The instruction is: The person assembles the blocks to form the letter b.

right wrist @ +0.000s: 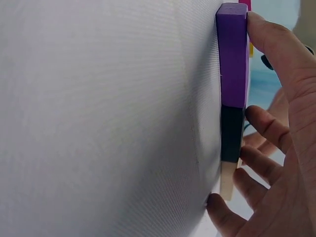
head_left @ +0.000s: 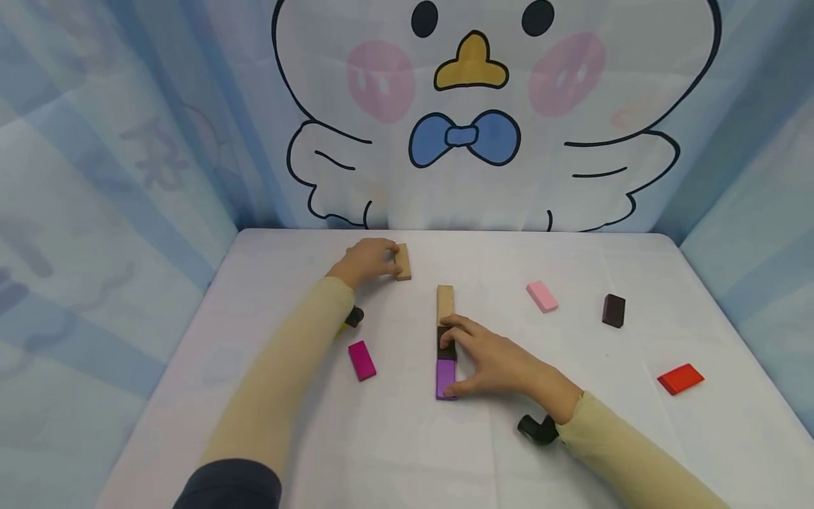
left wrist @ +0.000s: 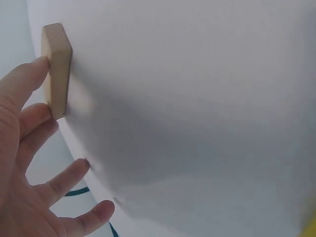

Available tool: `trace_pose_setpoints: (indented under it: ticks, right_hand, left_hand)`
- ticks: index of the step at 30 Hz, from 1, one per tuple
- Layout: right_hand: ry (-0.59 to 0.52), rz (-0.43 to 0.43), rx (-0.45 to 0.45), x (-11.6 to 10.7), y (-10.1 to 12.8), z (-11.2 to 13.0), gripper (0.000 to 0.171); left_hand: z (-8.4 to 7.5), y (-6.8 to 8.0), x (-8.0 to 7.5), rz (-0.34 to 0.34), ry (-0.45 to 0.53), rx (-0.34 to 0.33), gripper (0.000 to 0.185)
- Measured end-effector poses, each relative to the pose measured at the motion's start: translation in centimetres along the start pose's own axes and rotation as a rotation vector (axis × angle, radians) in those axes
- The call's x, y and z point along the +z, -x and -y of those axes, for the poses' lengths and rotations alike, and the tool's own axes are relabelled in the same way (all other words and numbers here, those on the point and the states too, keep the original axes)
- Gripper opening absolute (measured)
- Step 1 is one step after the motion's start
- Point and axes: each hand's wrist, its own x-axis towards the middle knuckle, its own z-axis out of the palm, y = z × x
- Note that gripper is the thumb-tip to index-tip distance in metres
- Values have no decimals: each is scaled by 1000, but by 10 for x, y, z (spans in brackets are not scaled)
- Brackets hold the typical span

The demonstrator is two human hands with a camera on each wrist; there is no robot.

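My left hand (head_left: 367, 260) is at the back of the table, holding a plain wooden block (head_left: 403, 262) by its edge. In the left wrist view, the thumb and index finger pinch this wooden block (left wrist: 60, 69) while the other fingers spread apart. Nearer the middle, a straight row runs from a second wooden block (head_left: 445, 302) through a black block (head_left: 446, 350) to a purple block (head_left: 444, 376). Over this row, my right hand (head_left: 499, 360) rests its thumb on the purple block (right wrist: 232, 59) and its spread fingertips along the black block (right wrist: 232, 133).
A magenta block (head_left: 362, 360) lies left of the row. To the right are a pink block (head_left: 543, 297), a dark brown block (head_left: 613, 310) and a red block (head_left: 680, 379). Black wrist-worn pieces show at both wrists. A printed curtain stands behind the white table (head_left: 407, 452).
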Motion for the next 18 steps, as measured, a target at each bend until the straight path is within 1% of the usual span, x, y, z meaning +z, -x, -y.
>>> trace_pose_setpoints:
  ticks: [5, 10, 18]
  right_hand:
    - [7, -1, -2, 1, -1, 0, 68]
    - [6, -4, 0, 1, 0, -1, 67]
    - [7, -3, -2, 0, 1, -2, 68]
  left_hand:
    - [-8, -7, 6, -16, -10, 1, 59]
    - [-14, -14, 10, -18, -21, 14, 60]
    - [-25, -19, 12, -10, -32, 16, 59]
